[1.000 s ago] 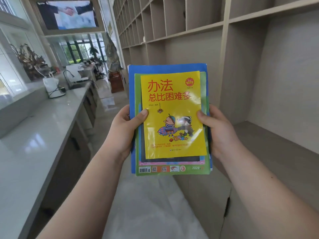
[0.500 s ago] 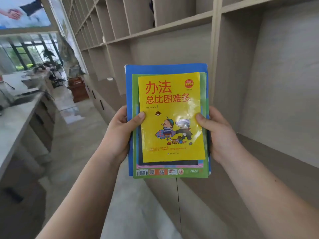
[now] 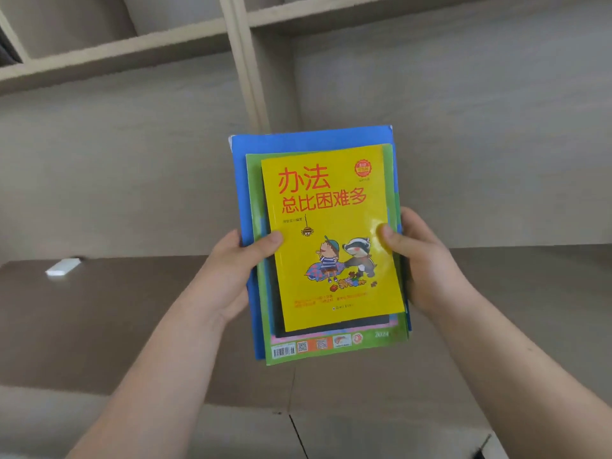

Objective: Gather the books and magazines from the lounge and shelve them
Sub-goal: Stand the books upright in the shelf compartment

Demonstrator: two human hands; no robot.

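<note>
Both hands gripping the stack of books (image 3: pixel 318 246): our left hand (image 3: pixel 231 276) clamps the left edge, thumb on top at the yellow cover's left margin; our right hand (image 3: pixel 427 260) clamps the right edge, thumb pressed onto the yellow cover. Fingers of both go under the stack, out of sight.

Stack is held in the air, front covers facing us, in front of the wooden shelf unit (image 3: pixel 245 61). Top item: yellow book (image 3: pixel 334 233) with red Chinese title and a cartoon of a child and a badger. Under it a dark-covered item, only its lower edge showing. Below that a green magazine (image 3: pixel 334 351) with barcode and QR codes along the bottom strip. Largest and lowest: blue book (image 3: pixel 308 140), sticking out at top and left.

Behind the stack, the open shelf board (image 3: pixel 132 319) runs left to right. Small white flat object (image 3: pixel 63 266) lies on it far left, well apart from the books.
</note>
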